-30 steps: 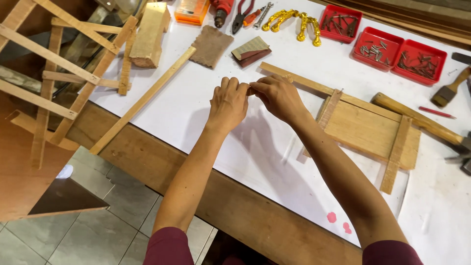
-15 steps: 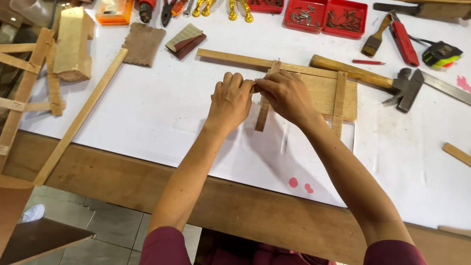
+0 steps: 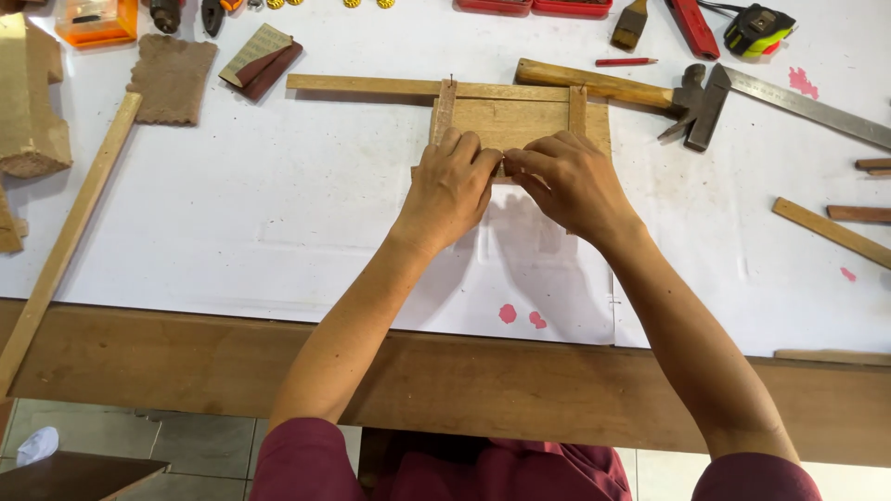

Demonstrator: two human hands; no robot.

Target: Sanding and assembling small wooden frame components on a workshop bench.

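White paper-covered work table (image 3: 278, 213) seen from above. Flat pale wooden panel with cross slats (image 3: 506, 119) laid long side left-to-right, just beyond both hands. Left hand (image 3: 450, 186) and right hand (image 3: 566, 181) pressed together at near edge, fingertips pinched; thing pinched too small to tell.

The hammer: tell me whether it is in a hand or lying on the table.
Lying on the table. The hammer rests flat beside the wooden frame; both hands are on the frame.
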